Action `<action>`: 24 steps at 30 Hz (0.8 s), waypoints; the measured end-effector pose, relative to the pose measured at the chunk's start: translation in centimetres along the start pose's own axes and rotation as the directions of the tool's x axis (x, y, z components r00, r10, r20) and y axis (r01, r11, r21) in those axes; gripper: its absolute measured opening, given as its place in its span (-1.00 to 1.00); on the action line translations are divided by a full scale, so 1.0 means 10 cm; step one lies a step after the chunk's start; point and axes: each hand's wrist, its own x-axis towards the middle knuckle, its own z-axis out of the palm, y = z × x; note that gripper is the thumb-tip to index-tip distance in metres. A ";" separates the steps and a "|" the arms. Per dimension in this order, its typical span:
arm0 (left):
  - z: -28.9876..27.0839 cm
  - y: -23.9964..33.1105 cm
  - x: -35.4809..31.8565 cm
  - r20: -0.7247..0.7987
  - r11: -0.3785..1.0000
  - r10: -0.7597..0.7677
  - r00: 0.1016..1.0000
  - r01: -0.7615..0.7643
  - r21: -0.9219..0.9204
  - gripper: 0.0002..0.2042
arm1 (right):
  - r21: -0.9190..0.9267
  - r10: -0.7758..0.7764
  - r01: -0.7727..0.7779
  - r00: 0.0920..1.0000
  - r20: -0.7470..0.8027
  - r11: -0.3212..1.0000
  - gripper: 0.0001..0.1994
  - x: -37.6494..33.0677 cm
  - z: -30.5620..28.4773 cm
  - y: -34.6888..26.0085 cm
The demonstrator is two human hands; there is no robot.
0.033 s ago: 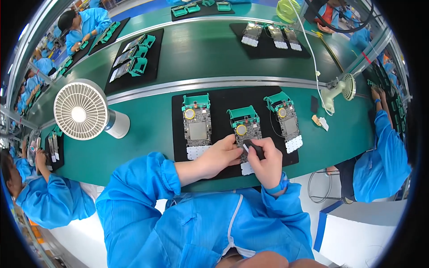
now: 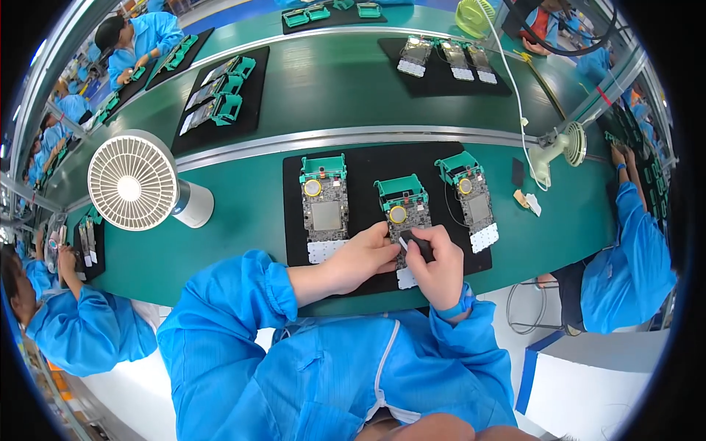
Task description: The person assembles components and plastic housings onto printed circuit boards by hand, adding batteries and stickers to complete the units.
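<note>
A grey circuit board (image 2: 419, 217) with a green plastic frame (image 2: 401, 189) at its far end and a yellow round part (image 2: 397, 214) lies before me. My left hand (image 2: 359, 260) holds this board's left edge, thumb and fingers closed together. Between the thumb and fingers of my right hand (image 2: 443, 269) is a small black block (image 2: 426, 248) with a white edge, against or just above the board's middle; contact is hidden. Similar boards lie on either side, a left board (image 2: 326, 192) and a right board (image 2: 479, 209), both with white near ends.
Under the boards is a black mat (image 2: 362, 165) on the green table (image 2: 246, 213). A white fan (image 2: 131, 181) stands left; a smaller fan (image 2: 566, 145) and white cable are at right. Beyond a metal rail (image 2: 338, 137) lie more mats with boards. Co-workers sit on both sides.
</note>
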 end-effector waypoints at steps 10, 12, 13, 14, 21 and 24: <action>-0.02 -0.01 0.03 0.039 0.999 0.006 0.999 -0.007 0.041 -0.67 | -0.079 -0.029 0.030 0.999 0.014 0.996 -0.80 0.03 0.08 0.03; -0.01 -0.02 0.03 0.028 1.000 0.022 0.999 -0.022 0.015 -0.70 | -0.104 -0.032 0.035 0.999 0.030 0.994 -0.80 0.03 0.10 0.02; -0.01 -0.03 0.03 0.018 0.999 0.038 0.999 -0.038 -0.006 -0.73 | -0.127 -0.040 0.041 0.999 0.011 0.991 -0.80 0.03 0.12 0.02; 0.00 -0.04 0.04 0.014 0.999 0.035 0.999 -0.035 -0.003 -0.73 | -0.142 -0.048 0.045 0.999 -0.013 0.989 -0.80 0.02 0.12 0.03; 0.03 -0.04 0.04 -0.013 0.999 0.036 0.999 -0.036 0.028 -0.75 | -0.150 0.005 -0.008 1.000 -0.021 0.989 -0.80 -0.01 0.10 0.00; 0.03 0.00 0.04 0.000 0.999 0.016 1.000 -0.016 0.041 -0.73 | -0.294 -0.105 0.091 0.994 -0.032 0.952 -0.79 -0.04 0.15 -0.09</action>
